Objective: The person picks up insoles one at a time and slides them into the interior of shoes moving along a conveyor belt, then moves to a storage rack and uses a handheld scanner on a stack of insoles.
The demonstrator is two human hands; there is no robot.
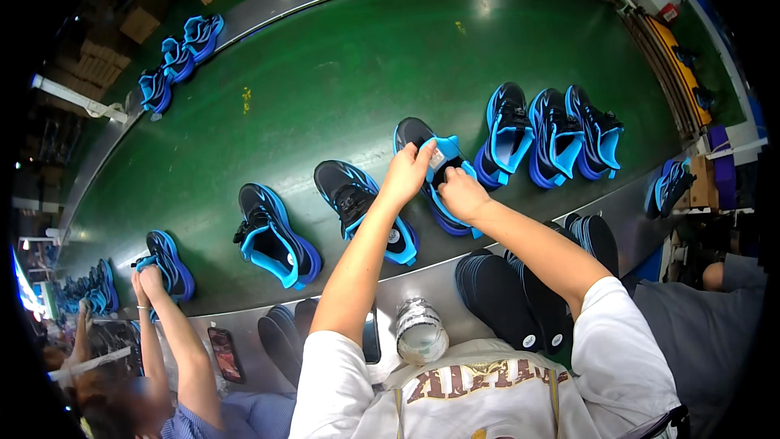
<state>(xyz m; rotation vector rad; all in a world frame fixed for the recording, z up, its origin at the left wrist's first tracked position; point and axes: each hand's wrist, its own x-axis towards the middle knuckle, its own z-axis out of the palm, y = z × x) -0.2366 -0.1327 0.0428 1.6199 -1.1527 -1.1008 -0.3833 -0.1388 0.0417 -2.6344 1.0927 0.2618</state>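
Both hands on one black-and-blue shoe (435, 187) on the green belt (325, 89). Left hand (406, 172) pinches its blue tongue (445, 150) up; right hand (461, 193) pressed into the opening, fingers hidden. Three shoes (552, 134) right of the hands, two shoes (313, 215) left; which are finished, cannot tell. Black insoles (504, 293) stacked below right hand; a bottle (420, 331) near. Path unobstructed.

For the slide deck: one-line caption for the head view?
Left hand and right hand work inside a black-and-blue sneaker on a green conveyor belt.
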